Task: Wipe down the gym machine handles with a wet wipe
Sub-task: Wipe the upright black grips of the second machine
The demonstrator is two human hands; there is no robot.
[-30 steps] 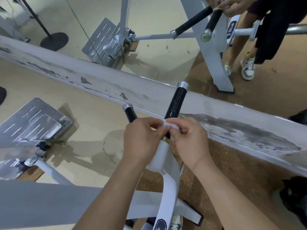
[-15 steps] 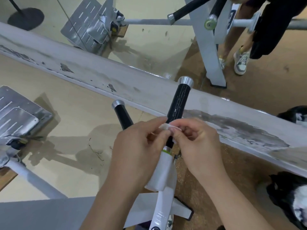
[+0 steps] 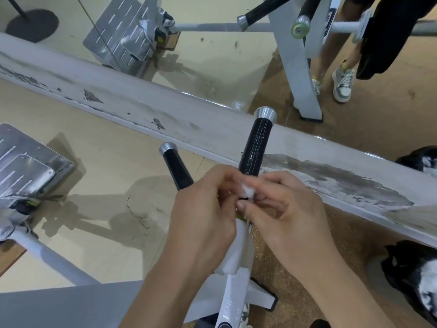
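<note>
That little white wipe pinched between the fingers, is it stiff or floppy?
Probably floppy: the wet wipe sits bunched and crumpled between the left hand and right hand. Likely very light, since fingertips alone hold it against the black handle.

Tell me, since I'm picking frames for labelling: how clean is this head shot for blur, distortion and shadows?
Head view: the wide lens bows the white ledge; both hands and the wipe are slightly motion-soft, while the taller black handle stays sharper; soft shadows lie on the beige floor; the mirror duplicates the machine, with little glare.
</note>
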